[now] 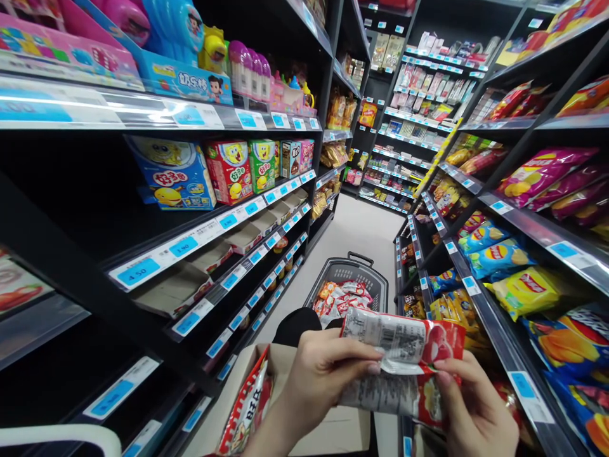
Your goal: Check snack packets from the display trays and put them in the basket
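Between both hands is a red and silver snack packet (402, 343), its printed back with a barcode turned towards me. My left hand (328, 362) pinches the packet's middle seam between thumb and fingers. On the packet's right side, my right hand (469, 393) grips the red end with thumb and forefinger. Below my left forearm is an open cardboard box (328, 428) with a red and white snack packet (247, 403) standing at its left side. Beyond my hands, a grey shopping basket (380, 285) on the floor holds several red and white packets (342, 298).
Dark shelves with blue price tags (183, 246) run along the left, bearing snack boxes (171, 174) and toys. Right-hand shelves carry bags of chips (523, 292). The pale aisle floor (354, 222) leads to a shelf wall (423, 101) at the far end.
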The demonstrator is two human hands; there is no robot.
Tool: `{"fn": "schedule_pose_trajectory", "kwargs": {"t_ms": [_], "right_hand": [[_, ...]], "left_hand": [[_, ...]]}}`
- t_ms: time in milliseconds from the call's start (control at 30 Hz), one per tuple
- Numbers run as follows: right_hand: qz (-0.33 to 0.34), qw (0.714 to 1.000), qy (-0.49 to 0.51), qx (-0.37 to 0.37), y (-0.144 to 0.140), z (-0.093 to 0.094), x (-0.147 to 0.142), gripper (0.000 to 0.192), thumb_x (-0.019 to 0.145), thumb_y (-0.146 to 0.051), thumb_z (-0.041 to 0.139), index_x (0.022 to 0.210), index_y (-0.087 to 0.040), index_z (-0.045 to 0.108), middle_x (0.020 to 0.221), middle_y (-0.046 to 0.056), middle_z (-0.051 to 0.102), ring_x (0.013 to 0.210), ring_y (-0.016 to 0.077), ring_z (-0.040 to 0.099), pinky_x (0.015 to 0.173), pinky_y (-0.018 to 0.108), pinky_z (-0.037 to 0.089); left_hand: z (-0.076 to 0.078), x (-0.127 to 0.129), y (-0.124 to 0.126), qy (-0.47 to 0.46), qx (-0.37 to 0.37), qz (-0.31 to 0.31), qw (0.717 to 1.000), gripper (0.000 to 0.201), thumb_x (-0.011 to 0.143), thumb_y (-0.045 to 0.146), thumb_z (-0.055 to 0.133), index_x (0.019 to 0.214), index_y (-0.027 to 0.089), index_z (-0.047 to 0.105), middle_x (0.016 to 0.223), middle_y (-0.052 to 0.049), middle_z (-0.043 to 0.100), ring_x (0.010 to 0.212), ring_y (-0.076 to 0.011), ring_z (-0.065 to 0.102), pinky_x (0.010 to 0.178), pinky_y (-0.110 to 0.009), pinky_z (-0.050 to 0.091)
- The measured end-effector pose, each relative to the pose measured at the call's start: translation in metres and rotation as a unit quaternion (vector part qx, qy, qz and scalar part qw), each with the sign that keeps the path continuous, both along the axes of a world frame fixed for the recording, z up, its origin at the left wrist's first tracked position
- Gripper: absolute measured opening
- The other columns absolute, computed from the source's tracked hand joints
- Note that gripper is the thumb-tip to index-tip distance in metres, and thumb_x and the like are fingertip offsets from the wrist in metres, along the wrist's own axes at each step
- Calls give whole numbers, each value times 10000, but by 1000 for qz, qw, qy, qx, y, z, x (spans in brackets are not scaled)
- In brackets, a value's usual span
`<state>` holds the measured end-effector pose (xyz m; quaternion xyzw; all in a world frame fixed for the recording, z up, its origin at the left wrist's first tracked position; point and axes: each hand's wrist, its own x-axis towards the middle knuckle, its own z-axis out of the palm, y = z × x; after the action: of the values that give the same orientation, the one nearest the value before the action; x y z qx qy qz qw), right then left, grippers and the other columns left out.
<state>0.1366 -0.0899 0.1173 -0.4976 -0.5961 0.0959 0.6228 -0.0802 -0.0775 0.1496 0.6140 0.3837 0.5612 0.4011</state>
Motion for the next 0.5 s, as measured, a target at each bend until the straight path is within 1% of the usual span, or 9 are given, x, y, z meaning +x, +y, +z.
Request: {"fn": "schedule_pose_trajectory", "kwargs": {"t_ms": [67, 133, 200, 267, 333, 367, 433, 500], "right_hand": [[-10, 1000, 2, -28, -1, -1, 2, 189, 756, -383, 742, 755, -197, 713, 789, 26, 700, 727, 177, 642, 671, 245, 456], [-7, 998, 24, -54, -2, 0, -1, 203, 751, -397, 743, 740, -200, 697, 750, 4, 678, 687, 155, 617, 663, 228, 440], [-6, 996, 62, -70, -2, 1, -7, 218, 755, -415, 734, 730, -204, 683, 783, 0, 670, 722, 151, 611, 704, 224, 435], [-8, 992, 96, -84, -2, 3, -13, 236, 741, -431, 742, 730, -205, 676, 810, 4, 667, 765, 157, 612, 726, 225, 435], [2, 983, 145, -108, -1, 5, -18, 241, 722, -425, 760, 794, -216, 663, 795, 1, 667, 709, 153, 611, 666, 229, 452], [11, 977, 175, -123, -1, 6, -19, 251, 717, -415, 767, 834, -226, 650, 772, -8, 662, 643, 143, 600, 601, 224, 451], [28, 963, 222, -148, 1, 8, -18, 278, 703, -411, 779, 861, -237, 630, 718, -23, 646, 525, 122, 556, 489, 211, 421], [40, 959, 235, -153, 1, 9, -15, 303, 654, -436, 810, 789, -226, 639, 672, -22, 633, 514, 124, 552, 473, 207, 414]], "left_hand": [[4, 4, -2, -4, -15, 22, 1000, 77, 743, 178, 747, 706, 212, 805, 634, -24, 732, 594, -150, 637, 561, -214, 441], [8, 7, -3, -11, -41, 47, 998, 110, 744, 172, 729, 652, 202, 781, 607, -7, 692, 584, -137, 595, 542, -209, 403], [11, 9, -4, -20, -73, 63, 995, 133, 742, 186, 719, 614, 193, 756, 609, -1, 664, 599, -134, 570, 552, -208, 387], [12, 10, -4, -41, -104, 63, 992, 135, 744, 201, 713, 613, 188, 741, 623, 0, 653, 622, -135, 560, 574, -207, 387], [9, 8, -3, -90, -131, 41, 986, 63, 752, 210, 705, 700, 197, 739, 653, 9, 652, 628, -130, 546, 583, -202, 390], [7, 7, -1, -124, -143, 23, 982, 36, 759, 218, 702, 777, 208, 732, 675, 15, 655, 627, -126, 538, 581, -199, 391], [4, 4, 1, -187, -167, -19, 968, 111, 774, 248, 700, 882, 221, 697, 696, 23, 650, 613, -116, 519, 565, -191, 385], [3, 0, 4, -231, -193, -57, 952, 107, 774, 281, 708, 842, 199, 692, 676, 20, 631, 595, -105, 502, 543, -180, 370]]}}
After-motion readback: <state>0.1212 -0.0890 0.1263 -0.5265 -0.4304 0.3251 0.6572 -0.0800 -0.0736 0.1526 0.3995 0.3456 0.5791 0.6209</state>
